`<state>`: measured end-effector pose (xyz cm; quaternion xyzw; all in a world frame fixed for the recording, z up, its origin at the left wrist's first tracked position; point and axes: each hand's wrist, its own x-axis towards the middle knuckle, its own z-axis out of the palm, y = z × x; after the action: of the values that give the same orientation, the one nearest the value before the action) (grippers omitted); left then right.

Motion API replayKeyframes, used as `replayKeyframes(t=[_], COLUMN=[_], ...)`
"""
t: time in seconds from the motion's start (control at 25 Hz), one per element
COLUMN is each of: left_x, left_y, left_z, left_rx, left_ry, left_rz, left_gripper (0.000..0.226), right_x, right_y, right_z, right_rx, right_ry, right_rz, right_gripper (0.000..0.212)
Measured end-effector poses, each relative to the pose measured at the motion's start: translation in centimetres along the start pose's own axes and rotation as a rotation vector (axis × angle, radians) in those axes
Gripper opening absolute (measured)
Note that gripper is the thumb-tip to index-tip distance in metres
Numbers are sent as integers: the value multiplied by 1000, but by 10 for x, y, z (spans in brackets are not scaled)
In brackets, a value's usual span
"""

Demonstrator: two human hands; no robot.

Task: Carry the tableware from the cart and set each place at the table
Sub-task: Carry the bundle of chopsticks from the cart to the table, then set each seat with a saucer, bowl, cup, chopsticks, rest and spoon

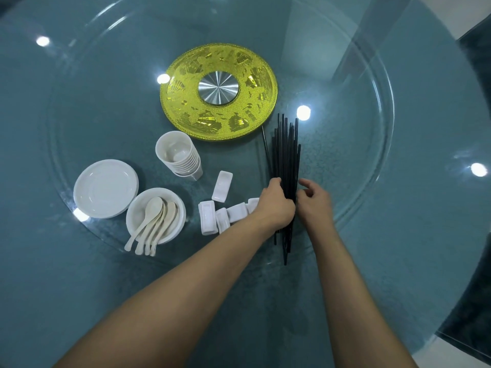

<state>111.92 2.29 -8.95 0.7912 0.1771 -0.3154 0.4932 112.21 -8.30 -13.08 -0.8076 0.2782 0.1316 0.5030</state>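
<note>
A bundle of black chopsticks [285,152] lies on the glass turntable [372,181], pointing away from me. My left hand [276,203] curls its fingers round the bundle from the left. My right hand [314,201] hovers just right of it, fingers loosely bent, holding nothing. Several white chopstick rests [222,185] lie left of my left hand. Farther left stand a stack of white cups [178,154], a stack of white plates [105,188] and a white bowl [138,208] holding several spoons [148,224].
A round yellow-gold turntable hub with a metal centre [218,92] sits beyond the tableware. The teal table [79,301] extends around the glass disc; its edge curves along the right side, with dark floor beyond [473,301].
</note>
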Motion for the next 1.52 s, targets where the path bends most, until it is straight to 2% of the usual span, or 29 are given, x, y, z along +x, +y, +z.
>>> replayKeyframes(t=[0.24,0.56,0.84,1.08,1.52], left_x=[-7,-27,-59,-74,-111], left_y=[-3,-4,-29,-63,-123], left_z=[-2,-32,-81,-118,-175], left_rx=[11,36,-19,-49,-17], left_ry=[0,79,170,234,369], left_rz=[26,117,174,139,154], left_gripper=[64,53,40,30,25], right_x=[-6,-24,-52,-87,-137], right_y=[-2,-25,-43,-55,-62], right_z=[-4,6,44,76,134], right_rx=[-5,22,54,23,55], right_ry=[38,110,33,-16,-160], right_rz=[3,-87,-170,-188,-186], right_gripper=[36,27,21,21,20])
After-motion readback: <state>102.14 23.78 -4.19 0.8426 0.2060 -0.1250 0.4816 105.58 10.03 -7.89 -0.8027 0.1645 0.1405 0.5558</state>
